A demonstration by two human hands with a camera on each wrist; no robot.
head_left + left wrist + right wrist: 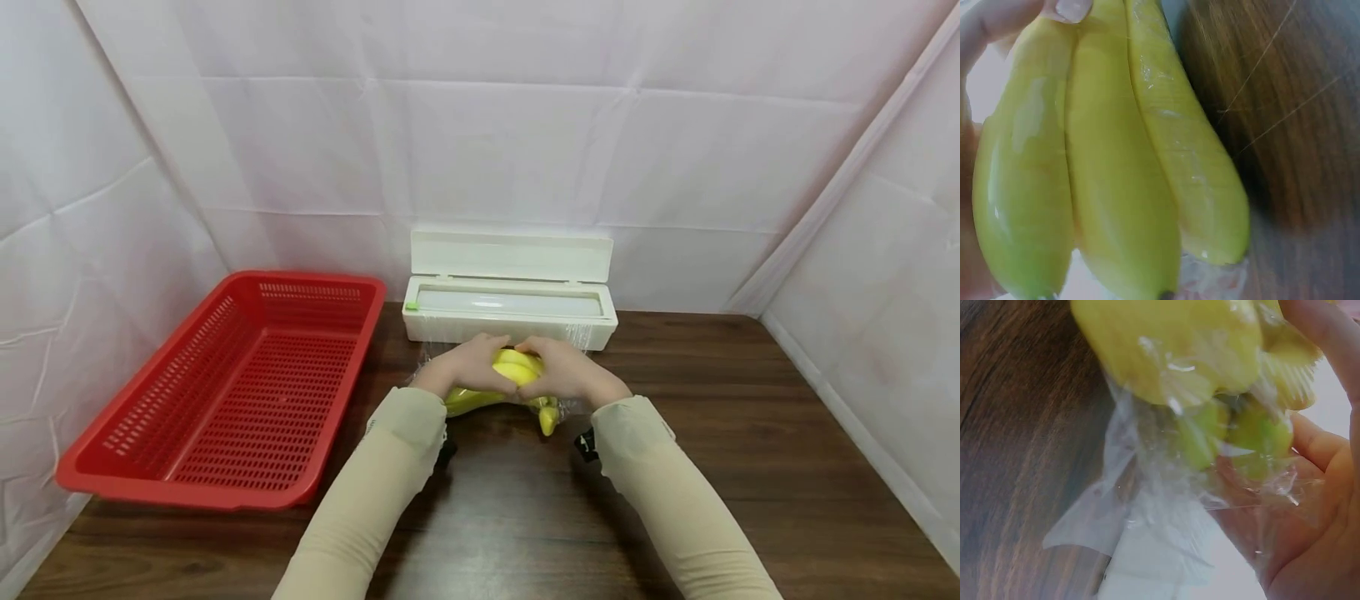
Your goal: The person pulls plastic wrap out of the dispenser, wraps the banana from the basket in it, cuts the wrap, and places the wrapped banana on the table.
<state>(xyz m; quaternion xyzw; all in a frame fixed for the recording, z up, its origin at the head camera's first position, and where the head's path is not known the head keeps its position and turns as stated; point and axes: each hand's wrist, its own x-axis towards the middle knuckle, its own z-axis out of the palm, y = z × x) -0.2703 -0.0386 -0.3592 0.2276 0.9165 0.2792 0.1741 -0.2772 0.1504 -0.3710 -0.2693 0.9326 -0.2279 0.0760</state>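
Note:
Between both hands is a bunch of yellow bananas (517, 365), lifted at an angle close over the table just in front of the film box. My left hand (468, 367) grips it from the left, its thumb across the top of the bananas in the left wrist view. From the right, my right hand (564, 371) holds the other side with curved fingers. Clear cling film (1172, 512) covers part of the bunch, and a loose crumpled end hangs off it in the right wrist view. Wrinkled film also shows on the outer banana (1191, 169) in the left wrist view.
Behind the hands stands a white cling film box (510, 321), its lid raised and a roll inside. To the left, a red perforated plastic basket (348, 379) sits on the dark wooden table (720, 433). White cloth walls (510, 158) enclose the back and sides.

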